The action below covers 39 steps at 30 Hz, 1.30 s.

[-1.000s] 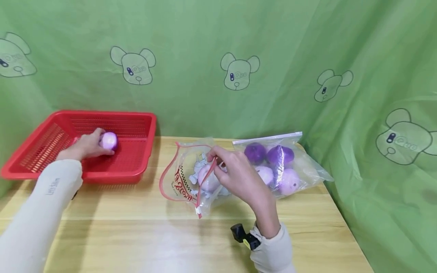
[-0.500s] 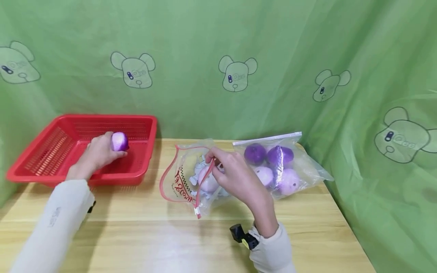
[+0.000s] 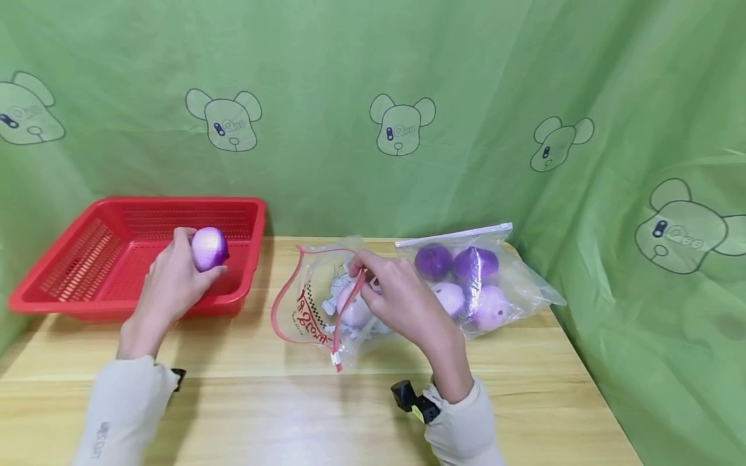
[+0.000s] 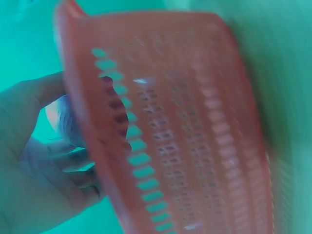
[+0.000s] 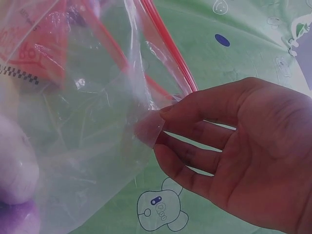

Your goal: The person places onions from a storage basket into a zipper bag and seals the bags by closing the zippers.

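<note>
My left hand (image 3: 177, 275) grips a round purple-and-white onion (image 3: 209, 249) over the right part of the red basket (image 3: 138, 304). In the left wrist view, the basket's slotted wall (image 4: 180, 122) partly covers the onion (image 4: 62, 119) and the fingertips. My right hand (image 3: 408, 298) pinches the rim of a clear zip bag (image 3: 315, 317) with a red zipper. The bag's mouth gapes toward the left, and a pale onion (image 3: 353, 309) lies inside. In the right wrist view, my thumb and fingers hold the thin plastic (image 5: 148, 129) near the red zipper strip (image 5: 168, 44).
Right of the held bag lies another clear zip bag (image 3: 527, 285) with a white slider strip, containing several purple and pale onions (image 3: 476, 264). Everything stands on a wooden table (image 3: 291, 414). A green curtain (image 3: 326, 168) hangs behind and along the right side.
My left hand has lifted the onion from inside the basket and moved right and toward me with it. My right hand keeps its pinch on the bag rim, nearly still.
</note>
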Available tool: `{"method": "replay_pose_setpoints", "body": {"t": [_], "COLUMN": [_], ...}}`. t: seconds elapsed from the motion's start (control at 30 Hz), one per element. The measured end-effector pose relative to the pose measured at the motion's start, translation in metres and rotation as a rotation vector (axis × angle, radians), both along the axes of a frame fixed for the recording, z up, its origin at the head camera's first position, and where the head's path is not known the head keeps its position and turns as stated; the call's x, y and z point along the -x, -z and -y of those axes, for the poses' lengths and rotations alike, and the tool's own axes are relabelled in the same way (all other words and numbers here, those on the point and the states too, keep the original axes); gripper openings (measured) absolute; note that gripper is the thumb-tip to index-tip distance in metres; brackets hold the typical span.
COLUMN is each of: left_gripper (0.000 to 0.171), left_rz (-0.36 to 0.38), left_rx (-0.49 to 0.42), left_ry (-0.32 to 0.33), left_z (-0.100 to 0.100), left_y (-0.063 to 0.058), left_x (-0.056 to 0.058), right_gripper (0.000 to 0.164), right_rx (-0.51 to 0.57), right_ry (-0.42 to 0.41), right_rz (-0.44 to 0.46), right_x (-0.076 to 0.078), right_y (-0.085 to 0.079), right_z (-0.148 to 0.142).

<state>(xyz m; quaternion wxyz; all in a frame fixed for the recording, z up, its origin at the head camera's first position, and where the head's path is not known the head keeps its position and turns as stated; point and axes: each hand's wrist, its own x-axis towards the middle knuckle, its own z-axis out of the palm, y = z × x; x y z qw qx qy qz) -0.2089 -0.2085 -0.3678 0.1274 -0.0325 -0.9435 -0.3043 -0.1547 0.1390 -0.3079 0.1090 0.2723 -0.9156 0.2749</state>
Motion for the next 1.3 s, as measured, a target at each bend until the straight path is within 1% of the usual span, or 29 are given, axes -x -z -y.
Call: {"method": "replay_pose_setpoints", "body": {"t": [0.13,0.27,0.43,0.53,0.67,0.9,1.03,1.13,1.3], "left_gripper": [0.076,0.078,0.075,0.072,0.073,0.076,0.075,0.072,0.062], "left_rz": [-0.023,-0.057,-0.153,-0.209,-0.241,-0.259,-0.278,-0.302,-0.351], "left_rx": [-0.019,-0.008,0.027,0.024,0.011,0.012,0.019,0.024,0.031], "left_ry": [0.019,0.044,0.088,0.110,0.130,0.129,0.137,0.156,0.188], "left_z": [-0.016,-0.029,-0.045,-0.054,-0.065,-0.073,-0.076,-0.079,-0.085], "left_y": [-0.006,-0.009,-0.017,-0.023,-0.026,-0.027,-0.032,-0.038,-0.045], "left_x": [-0.010,-0.020,-0.033,-0.039,-0.045,-0.049,-0.053,-0.058,-0.067], "right_gripper": [0.022,0.022,0.021,0.022,0.022,0.023,0.023,0.023,0.023], "right_rx": [-0.011,-0.004,0.020,0.021,0.021,0.004,0.002,0.004,0.008], "right_ry": [0.007,0.006,0.000,0.006,0.011,0.020,0.011,0.005,0.002], "right_rz": [-0.004,-0.004,0.006,0.006,0.011,0.027,0.025,0.022,0.016], "right_x": [0.000,0.000,0.001,0.001,0.000,-0.001,-0.001,0.000,0.001], "right_y": [0.000,0.001,0.001,0.001,0.000,-0.002,-0.002,-0.002,-0.001], "right_z": [0.000,0.000,0.001,0.001,0.000,-0.002,-0.002,-0.001,0.001]}}
